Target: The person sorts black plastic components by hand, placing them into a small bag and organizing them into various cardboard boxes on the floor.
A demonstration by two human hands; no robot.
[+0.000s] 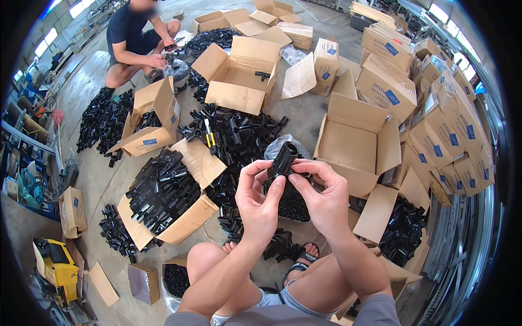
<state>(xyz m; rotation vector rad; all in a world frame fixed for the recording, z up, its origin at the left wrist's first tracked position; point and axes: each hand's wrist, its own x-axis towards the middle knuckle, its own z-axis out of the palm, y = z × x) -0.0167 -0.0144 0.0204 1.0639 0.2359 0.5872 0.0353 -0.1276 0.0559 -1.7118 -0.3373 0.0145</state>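
Observation:
Both hands are raised in front of me around one black tubular fitting [284,156], its round open end pointing up. My left hand [256,194] grips its left side between thumb and fingers. From the other side my right hand [322,190] pinches low on the fitting, the thumb tips nearly meeting. The fingers hide its lower part. Behind and below the hands sits a clear plastic bag [280,145] and a container full of small black parts [293,206]. A loose heap of black fittings [242,133] spreads just beyond, with a yellow-handled tool [209,136] lying on it.
An open carton [187,220] packed with black fittings stands at left, an open carton [348,142] at right. Stacked closed cartons [443,133] and metal profiles [462,244] line the right side. Another person [136,41] crouches at far left. A yellow machine [57,269] stands at lower left.

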